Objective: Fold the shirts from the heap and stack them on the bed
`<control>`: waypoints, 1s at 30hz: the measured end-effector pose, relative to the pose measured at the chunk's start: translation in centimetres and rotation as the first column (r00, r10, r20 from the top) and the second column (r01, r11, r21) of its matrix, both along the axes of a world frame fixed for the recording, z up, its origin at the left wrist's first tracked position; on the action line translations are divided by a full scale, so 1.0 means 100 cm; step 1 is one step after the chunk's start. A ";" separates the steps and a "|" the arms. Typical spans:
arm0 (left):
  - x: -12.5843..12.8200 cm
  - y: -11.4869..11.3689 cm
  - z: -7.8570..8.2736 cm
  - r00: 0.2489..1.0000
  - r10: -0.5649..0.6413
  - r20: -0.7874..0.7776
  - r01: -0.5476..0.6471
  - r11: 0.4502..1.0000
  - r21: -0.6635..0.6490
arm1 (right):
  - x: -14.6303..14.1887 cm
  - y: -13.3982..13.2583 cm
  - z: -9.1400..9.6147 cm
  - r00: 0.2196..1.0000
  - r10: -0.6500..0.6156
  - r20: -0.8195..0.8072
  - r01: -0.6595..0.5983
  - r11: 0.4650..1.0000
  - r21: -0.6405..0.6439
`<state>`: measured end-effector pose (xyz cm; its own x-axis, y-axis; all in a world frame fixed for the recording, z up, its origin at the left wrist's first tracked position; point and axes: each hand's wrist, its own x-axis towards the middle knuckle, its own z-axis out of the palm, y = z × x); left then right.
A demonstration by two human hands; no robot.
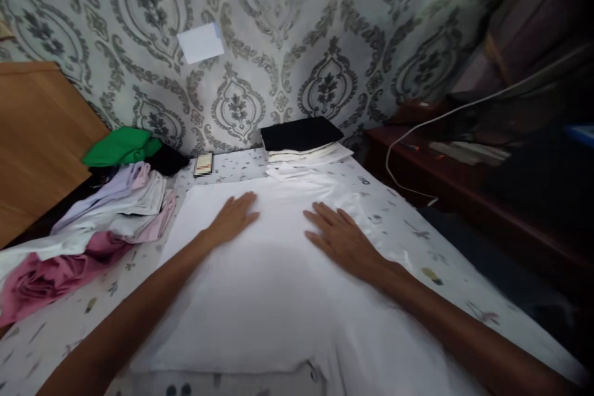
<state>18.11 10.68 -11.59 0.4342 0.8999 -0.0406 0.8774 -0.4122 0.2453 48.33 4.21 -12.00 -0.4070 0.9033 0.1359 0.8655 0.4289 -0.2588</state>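
Note:
A white garment (269,297), perhaps a shirt, lies spread out on the bed or table top with its patterned cover (445,284). My left hand (233,219) rests palm down on the upper left part of the garment, fingers stretched out. Across from it, my right hand (343,238) lies flat on the upper right part, its fingers spread. Neither hand grips anything. Fabric on the garment's right side is wrinkled and runs under my right forearm.
Behind the garment sits a folded stack topped by black cloth (301,134). At left are piled clothes (111,204), with green cloth (123,146) at the back. A phone-like object (203,164) lies near the wall. A white cable (403,136) hangs by the dark red furniture (464,182).

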 end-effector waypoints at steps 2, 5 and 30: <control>-0.051 0.020 -0.002 0.987 0.154 -0.036 -0.153 0.987 0.038 | 0.003 0.005 -0.012 1.000 0.002 0.005 -0.003 0.997 0.072; -0.113 0.048 -0.003 0.946 0.323 -0.035 -0.318 0.942 0.105 | 0.008 0.007 -0.023 1.000 0.008 0.012 -0.009 0.989 0.147; -0.093 0.005 0.003 0.978 0.207 -0.025 -0.199 0.962 0.187 | 0.008 0.012 -0.030 0.996 0.025 0.080 -0.041 0.976 0.212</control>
